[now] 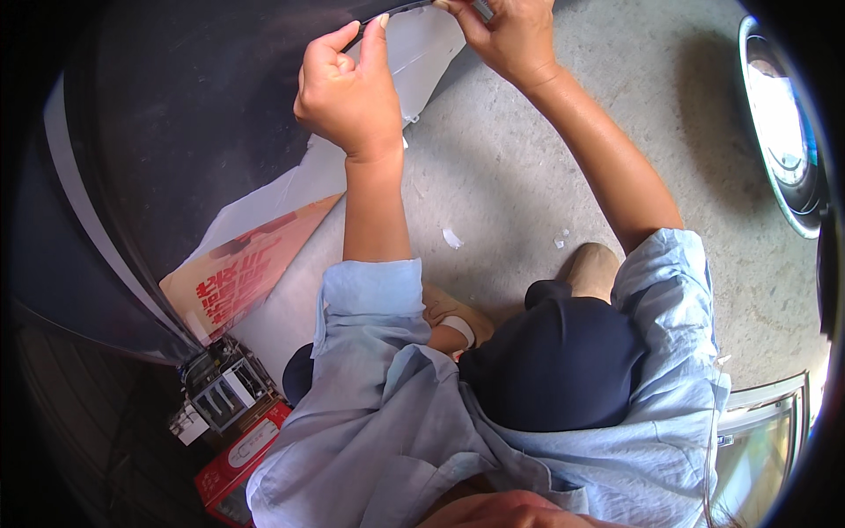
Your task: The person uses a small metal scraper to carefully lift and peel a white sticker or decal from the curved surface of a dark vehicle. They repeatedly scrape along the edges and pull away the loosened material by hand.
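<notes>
My left hand (353, 92) pinches a thin dark strip (406, 8) between thumb and finger at the top of the view. To its right, my right hand (511, 39) grips the strip farther along, its thumb tip on the strip; its other fingers are partly cut off by the picture's edge. Below the strip, between the hands, hangs a pale, smooth sheet (426, 56) with a small tab at its lower corner. A small ridged grey piece (483, 8) shows by my right hand. A large dark surface (198, 86) lies beyond my left hand.
Printed cardboard (254, 270) lies at the left, above a small metal-framed rack (228, 396) and a red box (244, 462). Paper scraps (452, 238) lie on the concrete floor (634, 99). At the right are a round rimmed object (752, 119) and a framed glass pane (752, 455).
</notes>
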The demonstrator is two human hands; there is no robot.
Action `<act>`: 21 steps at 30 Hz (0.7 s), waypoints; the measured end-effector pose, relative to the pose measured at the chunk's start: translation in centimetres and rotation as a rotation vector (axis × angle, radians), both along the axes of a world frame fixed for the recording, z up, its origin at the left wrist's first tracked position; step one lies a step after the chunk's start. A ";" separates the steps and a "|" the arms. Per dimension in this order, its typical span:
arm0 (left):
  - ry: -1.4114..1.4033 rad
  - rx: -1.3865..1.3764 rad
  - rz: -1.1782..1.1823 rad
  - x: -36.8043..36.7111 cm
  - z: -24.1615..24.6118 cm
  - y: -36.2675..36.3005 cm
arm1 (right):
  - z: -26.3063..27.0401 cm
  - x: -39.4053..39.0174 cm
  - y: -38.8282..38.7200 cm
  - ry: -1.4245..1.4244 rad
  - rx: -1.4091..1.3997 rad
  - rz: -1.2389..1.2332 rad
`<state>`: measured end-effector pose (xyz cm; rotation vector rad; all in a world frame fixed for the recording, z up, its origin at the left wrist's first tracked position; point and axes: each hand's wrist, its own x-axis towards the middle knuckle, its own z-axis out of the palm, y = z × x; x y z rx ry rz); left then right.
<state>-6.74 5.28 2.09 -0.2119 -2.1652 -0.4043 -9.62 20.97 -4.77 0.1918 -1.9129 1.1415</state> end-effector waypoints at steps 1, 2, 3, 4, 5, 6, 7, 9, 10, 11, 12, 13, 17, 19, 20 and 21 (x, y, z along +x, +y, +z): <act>0.011 -0.013 -0.001 0.0 0.2 0.1 | 0.0 0.0 0.0 0.001 -0.003 0.005; 0.021 -0.026 -0.003 0.0 0.3 0.1 | 0.1 0.0 0.0 0.003 -0.006 0.005; 0.012 -0.010 0.004 0.1 0.3 0.1 | 0.4 0.0 0.0 0.002 -0.008 0.004; 0.002 0.007 0.011 0.2 0.2 0.2 | 0.5 0.0 0.1 0.001 -0.010 0.003; -0.007 0.023 0.018 0.3 0.1 0.2 | 0.2 0.1 0.0 -0.008 -0.015 0.010; -0.004 0.009 0.011 0.2 0.1 0.2 | 0.0 0.1 -0.2 -0.012 -0.021 0.016; -0.002 -0.004 0.003 0.2 0.1 0.0 | -0.1 0.1 -0.2 -0.016 -0.026 0.023; -0.019 -0.015 0.008 0.2 0.3 0.0 | 0.2 -0.2 0.3 0.029 -0.004 -0.007; -0.038 -0.012 0.021 0.3 0.5 0.1 | 0.4 -0.2 0.3 0.049 0.007 -0.019; -0.058 -0.009 0.035 0.4 0.7 0.1 | 0.2 -0.2 0.1 0.029 -0.001 -0.014; -0.053 -0.001 0.028 0.3 0.5 0.2 | 0.0 -0.2 0.1 0.013 -0.005 -0.013; -0.047 0.006 0.021 0.2 0.2 0.1 | -0.2 -0.2 0.1 -0.004 -0.008 -0.012; -0.011 -0.041 -0.001 0.0 0.4 0.3 | -0.3 -0.1 0.2 0.010 -0.014 0.004; -0.018 -0.013 0.004 0.0 0.2 0.2 | 0.0 -0.2 0.2 0.017 -0.018 0.008; -0.021 0.001 0.007 0.1 0.2 0.1 | -0.3 0.0 -0.1 -0.004 -0.026 0.012; -0.037 -0.003 0.013 0.1 0.1 0.3 | -0.6 0.1 -0.2 -0.019 -0.030 0.010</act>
